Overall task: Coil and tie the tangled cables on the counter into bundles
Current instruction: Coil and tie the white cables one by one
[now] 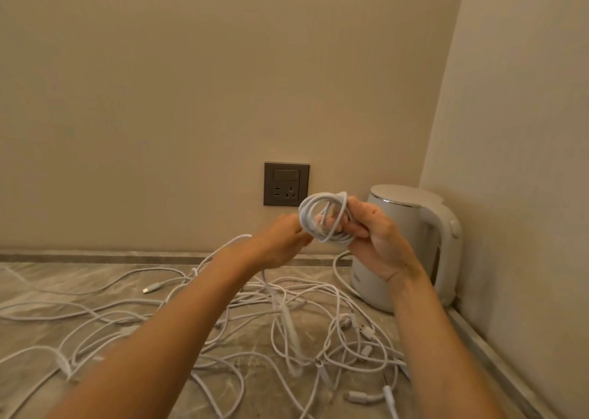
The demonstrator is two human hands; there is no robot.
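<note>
A small coil of white cable (322,219) is held up in the air in front of the wall. My right hand (379,240) grips the coil's right side, fingers curled through the loops. My left hand (280,243) pinches the coil's lower left edge; it is blurred. A loose strand (271,288) trails from the left hand down to the counter. Below lies a tangle of several white cables (287,329) with plugs, spread over the marbled counter (63,278).
A white electric kettle (414,227) stands in the back right corner, just behind my right hand. A dark wall socket (286,184) sits on the wall behind the coil. The side wall closes off the right.
</note>
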